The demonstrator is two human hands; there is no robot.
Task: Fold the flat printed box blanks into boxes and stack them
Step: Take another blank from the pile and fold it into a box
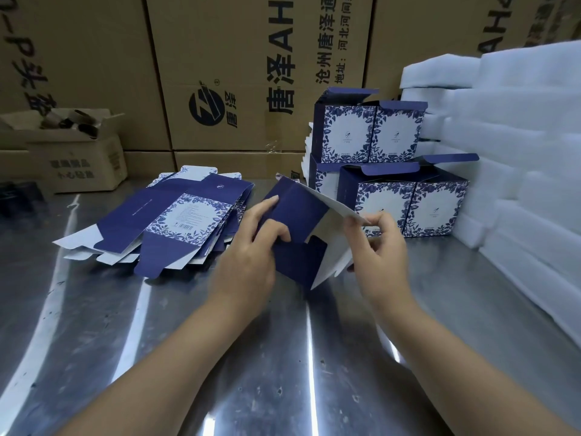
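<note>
A dark blue box blank (301, 221) with a white inside is held up over the metal table (188, 357), partly opened. My left hand (251, 250) grips its left blue panel, thumb on the front. My right hand (377, 243) pinches the white right edge. A fanned pile of flat blue-and-white floral blanks (169, 225) lies to the left. Folded boxes (405, 202) stand stacked in two layers at the back right, their top flaps (371, 105) up.
White foam sheets (509, 158) are piled along the right side of the table. Large brown printed cartons (239, 73) form a wall behind. A small open carton (75, 152) holding dark rolls sits at the back left.
</note>
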